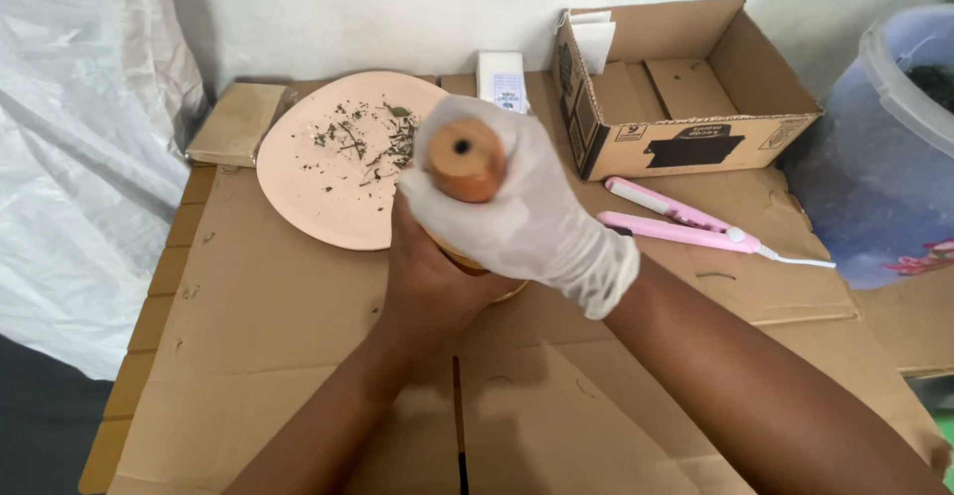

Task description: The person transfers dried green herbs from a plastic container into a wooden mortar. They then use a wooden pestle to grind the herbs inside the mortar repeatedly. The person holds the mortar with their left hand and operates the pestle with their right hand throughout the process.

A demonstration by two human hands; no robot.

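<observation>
Near the pink plate (318, 172), the gloved right hand (527, 217) clamps its fingers around an upright wooden pestle (465, 160), while the bare left hand (432, 276) grips the bowl beneath.

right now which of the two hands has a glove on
The right hand, in a white glove, is wrapped around the wooden pestle. The left hand is bare and sits lower, against the bowl under it.

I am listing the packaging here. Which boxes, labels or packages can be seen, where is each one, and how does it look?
Cardboard box: back right of the table, open, brown, dark printed patch on its front.
Small white package: behind the pink plate, rectangular, blue-printed label.
White paper slip: tucked in the box's left corner.
</observation>
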